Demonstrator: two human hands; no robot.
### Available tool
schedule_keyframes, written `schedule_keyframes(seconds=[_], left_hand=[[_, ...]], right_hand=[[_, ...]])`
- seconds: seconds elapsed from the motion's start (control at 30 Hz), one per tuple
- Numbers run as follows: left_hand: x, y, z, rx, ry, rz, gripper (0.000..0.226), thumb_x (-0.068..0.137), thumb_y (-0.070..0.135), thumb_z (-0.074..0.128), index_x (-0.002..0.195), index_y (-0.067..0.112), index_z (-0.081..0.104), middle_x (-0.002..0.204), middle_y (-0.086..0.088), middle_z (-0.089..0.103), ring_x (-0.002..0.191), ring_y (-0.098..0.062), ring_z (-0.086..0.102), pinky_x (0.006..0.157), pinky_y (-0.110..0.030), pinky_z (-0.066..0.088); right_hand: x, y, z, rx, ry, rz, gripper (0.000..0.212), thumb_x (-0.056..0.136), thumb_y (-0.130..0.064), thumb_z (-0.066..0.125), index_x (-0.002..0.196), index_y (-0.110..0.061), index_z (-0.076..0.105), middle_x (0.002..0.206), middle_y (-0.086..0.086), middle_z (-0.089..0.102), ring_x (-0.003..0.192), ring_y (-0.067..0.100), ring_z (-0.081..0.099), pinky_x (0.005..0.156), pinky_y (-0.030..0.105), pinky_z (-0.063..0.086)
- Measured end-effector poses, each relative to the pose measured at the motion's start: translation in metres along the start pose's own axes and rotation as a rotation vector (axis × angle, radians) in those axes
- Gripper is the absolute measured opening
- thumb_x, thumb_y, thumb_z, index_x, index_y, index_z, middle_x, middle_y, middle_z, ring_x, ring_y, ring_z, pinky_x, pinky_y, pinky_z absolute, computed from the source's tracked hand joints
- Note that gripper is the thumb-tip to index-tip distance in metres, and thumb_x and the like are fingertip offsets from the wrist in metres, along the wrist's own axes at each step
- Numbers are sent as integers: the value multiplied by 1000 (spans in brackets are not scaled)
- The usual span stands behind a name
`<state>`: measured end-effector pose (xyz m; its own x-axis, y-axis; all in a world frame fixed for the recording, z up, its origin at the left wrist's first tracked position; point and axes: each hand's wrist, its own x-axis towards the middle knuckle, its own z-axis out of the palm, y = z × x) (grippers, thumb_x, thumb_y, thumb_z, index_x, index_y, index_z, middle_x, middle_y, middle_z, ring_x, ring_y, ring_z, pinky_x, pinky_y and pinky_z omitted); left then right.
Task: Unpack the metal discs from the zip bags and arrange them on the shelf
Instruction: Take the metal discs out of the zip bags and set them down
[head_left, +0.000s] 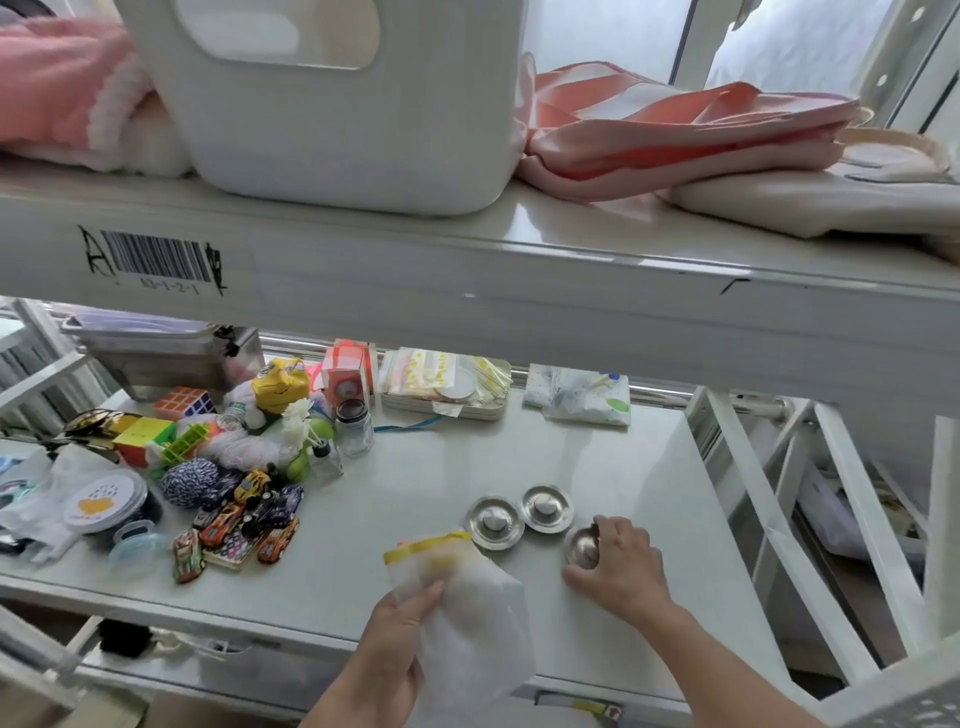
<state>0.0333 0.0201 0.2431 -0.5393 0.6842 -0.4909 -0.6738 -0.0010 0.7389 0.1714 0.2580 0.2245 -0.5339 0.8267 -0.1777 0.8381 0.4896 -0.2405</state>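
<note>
Under the right hand (618, 564) sits a shiny domed metal disc (583, 545), fingertips pinching its rim on the shelf (389, 530); best nudged flush beside the two knobbed discs (519, 512) just beyond. Left hand (395, 644) pinches a crinkly frosted zip bag (467, 613), yellow-striped seal uppermost.

Bare shelf (597, 447) behind discs (519, 512); toy clutter (234, 499) crowding left.
</note>
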Motion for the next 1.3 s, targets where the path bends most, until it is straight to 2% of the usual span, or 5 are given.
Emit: schedule_keyframes(seconds=[0.23, 0.43, 0.83, 1.13, 1.3], left_hand=[[9, 6, -1, -7, 17, -89, 30, 103, 10, 51, 120, -2, 73, 103, -23, 81, 85, -32, 79, 78, -38, 62], [12, 11, 5, -155, -190, -125, 47, 83, 38, 62, 98, -3, 80, 93, -22, 81, 79, -28, 81, 68, -34, 68], [11, 14, -37, 49, 5, 6, 30, 72, 5, 73, 99, -9, 75, 79, -23, 78, 61, -28, 75, 60, -30, 64], [16, 16, -36, 20, 69, -52, 13, 95, 3, 64, 98, -3, 74, 60, -16, 77, 48, -24, 74, 47, -27, 63], [19, 10, -37, -225, -18, -137, 72, 76, 44, 85, 130, -1, 69, 128, -29, 70, 116, -37, 69, 112, -51, 49]], right_hand=[[-49, -54, -24, 501, 222, -297, 60, 55, -46, 78, 109, -26, 62, 100, -7, 60, 94, 13, 56, 81, 16, 44], [-100, -118, -2, 375, 58, -673, 78, 62, -52, 71, 131, -23, 52, 131, -13, 51, 123, 6, 43, 106, 21, 38], [51, -52, -11, 8, -134, -216, 91, 73, -34, 67, 153, -23, 25, 160, 2, 25, 145, 27, 25, 115, 38, 31], [31, -54, -13, 200, 49, -61, 77, 67, -38, 73, 133, -14, 44, 128, 7, 41, 121, 29, 44, 98, 33, 43], [-56, -110, -9, 517, 63, -509, 72, 58, -48, 75, 122, -22, 54, 114, -6, 50, 109, 9, 53, 97, 19, 45]])
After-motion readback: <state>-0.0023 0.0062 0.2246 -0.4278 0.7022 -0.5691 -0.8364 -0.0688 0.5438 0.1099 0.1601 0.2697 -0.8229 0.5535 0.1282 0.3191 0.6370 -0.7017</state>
